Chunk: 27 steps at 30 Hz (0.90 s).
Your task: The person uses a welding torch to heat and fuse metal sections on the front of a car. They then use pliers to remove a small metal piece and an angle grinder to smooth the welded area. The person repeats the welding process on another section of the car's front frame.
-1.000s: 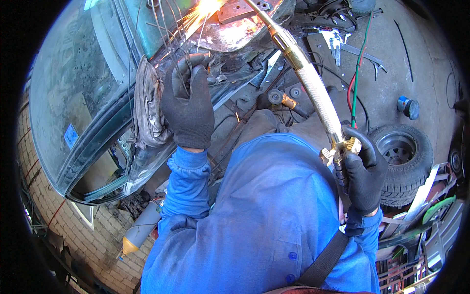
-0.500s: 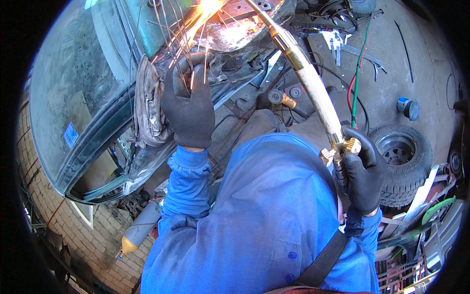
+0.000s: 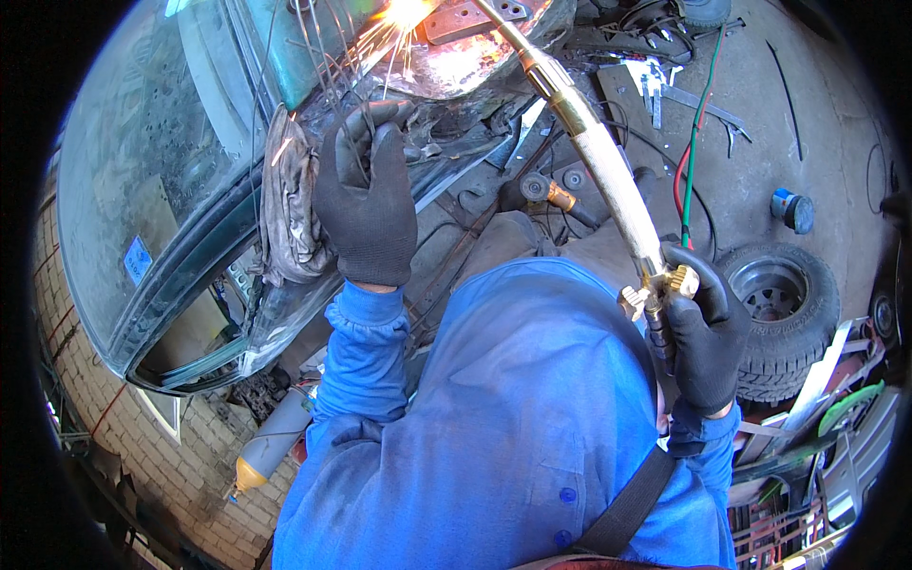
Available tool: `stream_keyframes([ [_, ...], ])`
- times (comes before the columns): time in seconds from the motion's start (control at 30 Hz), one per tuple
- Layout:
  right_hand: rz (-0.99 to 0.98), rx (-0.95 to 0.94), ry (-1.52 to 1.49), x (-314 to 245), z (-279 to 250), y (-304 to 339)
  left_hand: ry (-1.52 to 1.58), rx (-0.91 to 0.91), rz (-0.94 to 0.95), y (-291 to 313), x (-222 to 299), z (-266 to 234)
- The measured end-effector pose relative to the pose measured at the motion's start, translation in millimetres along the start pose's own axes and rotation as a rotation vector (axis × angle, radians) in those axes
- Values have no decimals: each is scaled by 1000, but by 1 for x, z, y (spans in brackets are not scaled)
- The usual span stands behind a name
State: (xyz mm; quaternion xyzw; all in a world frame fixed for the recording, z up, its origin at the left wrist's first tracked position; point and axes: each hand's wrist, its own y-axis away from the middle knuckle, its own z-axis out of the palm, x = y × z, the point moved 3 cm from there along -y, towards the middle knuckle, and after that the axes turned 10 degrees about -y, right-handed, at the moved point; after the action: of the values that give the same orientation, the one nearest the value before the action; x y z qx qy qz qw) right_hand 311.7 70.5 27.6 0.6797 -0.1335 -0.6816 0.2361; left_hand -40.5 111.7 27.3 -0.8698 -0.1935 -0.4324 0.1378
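Observation:
My right hand (image 3: 708,332), in a black glove, is wrapped round the valve end of a brass gas torch (image 3: 608,166). The torch slants up and left, and its tip lies beyond the top edge. A bright flame glow (image 3: 404,13) throws sparks beside a metal strip with holes (image 3: 475,21) on the vehicle's bodywork. My left hand (image 3: 372,214), also gloved in black, is closed round several thin, bent filler wires (image 3: 328,71) that reach up to the glow. A crumpled grey rag (image 3: 290,214) hangs on the frame edge just left of that hand.
The vehicle's windscreen (image 3: 176,180) fills the left. On the floor are an angle grinder (image 3: 560,197), a tyre (image 3: 781,313), a blue-black round object (image 3: 792,211) and a gas cylinder (image 3: 275,437). Green and red hoses (image 3: 698,142) run down at the right.
The long spark streaks over my left hand have thinned and pulled back toward the glow. More of the strip with holes shows. Both hands and the torch stay nearly in place.

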Motion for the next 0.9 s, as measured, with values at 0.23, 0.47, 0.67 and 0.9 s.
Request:
stream_keyframes([
  [0.23, -21, -5, 21, -1, 0, 0, -10, 14, -5, 6, 0, -4],
  [0.47, 7, -20, 21, -1, -3, -2, 11, 4, 23, 9, 0, -4],
  [0.67, -23, -28, 18, 0, 0, -3, 25, 13, 19, 10, -2, -5],
  [0.9, 167, -8, -33, -3, -4, 1, 41, 3, -1, 12, -3, -4],
])
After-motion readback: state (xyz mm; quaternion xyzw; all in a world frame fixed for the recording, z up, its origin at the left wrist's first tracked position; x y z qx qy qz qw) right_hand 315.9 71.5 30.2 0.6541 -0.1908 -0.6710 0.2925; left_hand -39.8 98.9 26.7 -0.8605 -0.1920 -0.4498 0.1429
